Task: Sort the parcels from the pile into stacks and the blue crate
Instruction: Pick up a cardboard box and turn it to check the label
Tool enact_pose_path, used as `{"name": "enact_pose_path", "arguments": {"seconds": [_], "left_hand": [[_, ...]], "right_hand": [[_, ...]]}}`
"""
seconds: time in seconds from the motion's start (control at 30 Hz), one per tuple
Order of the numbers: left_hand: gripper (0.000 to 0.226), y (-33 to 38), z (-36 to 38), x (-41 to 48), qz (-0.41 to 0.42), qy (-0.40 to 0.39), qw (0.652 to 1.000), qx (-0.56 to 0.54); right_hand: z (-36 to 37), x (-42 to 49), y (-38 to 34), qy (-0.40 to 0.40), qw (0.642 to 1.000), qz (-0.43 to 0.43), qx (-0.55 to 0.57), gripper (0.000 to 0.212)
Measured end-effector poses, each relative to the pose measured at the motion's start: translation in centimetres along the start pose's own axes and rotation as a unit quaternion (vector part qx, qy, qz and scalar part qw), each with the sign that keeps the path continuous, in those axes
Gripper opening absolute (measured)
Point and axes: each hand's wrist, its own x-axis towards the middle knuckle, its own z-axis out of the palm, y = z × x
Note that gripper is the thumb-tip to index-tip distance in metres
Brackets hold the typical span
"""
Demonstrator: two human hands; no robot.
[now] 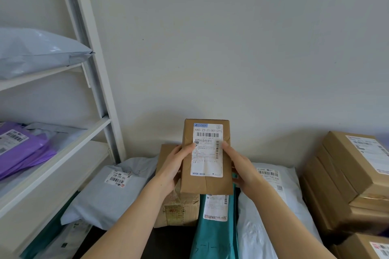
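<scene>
1. While both hands grip the small brown cardboard box (pixel 207 157), your left hand (pixel 174 166) on its left edge and your right hand (pixel 242 166) on its right edge with the thumbs on the front face, hold it upright above the pile so that the white shipping label (pixel 208 149) faces you.
2. Slide your thumbs outward: they cover the label's side margins. Read the top code line before you choose a destination.
3. Right of the held box, the stack of large brown cardboard cartons (pixel 347 185) looks the likeliest home for rigid parcels. The blue crate is out of view, so expect to turn and find it.
4. The held box is stiff kraft board, square-cornered, with glossy clear tape across it. It should not sag, so a side grip should be enough.
5. Below the held box everything is soft and probably slippery: a puffy grey plastic mailer (pixel 109 193) to the lower left, a teal plastic mailer (pixel 214 233) directly beneath, and a white plastic mailer (pixel 269 206) to the lower right.
6. Behind and below-left of the held box sits a tape-wrapped cardboard carton (pixel 179 210).
7. Far left of the held box, a white metal shelf (pixel 63 153) carries purple plastic mailers (pixel 21 149).
</scene>
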Motion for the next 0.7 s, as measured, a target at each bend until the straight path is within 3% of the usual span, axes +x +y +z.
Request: {"name": "enact_pose_path", "arguments": {"seconds": [0.17,0.53,0.7], "left_hand": [[0.066,0.0,0.1,0.1,0.014,-0.022,1.000,-0.014],[0.056,0.4,-0.3,-0.8,0.005,-0.022,1.000,0.009],[0.067,0.9,-0.7,-0.8,-0.024,0.024,0.999,-0.020]], "right_hand": [[0.3,-0.2,-0.6,0.004,1.000,0.007,-0.025,0.056],[0.3,-0.3,-1.2,-0.037,0.994,-0.014,-0.097,0.049],[0.1,-0.1,-0.9,-0.062,0.990,-0.031,-0.119,0.048]]}}
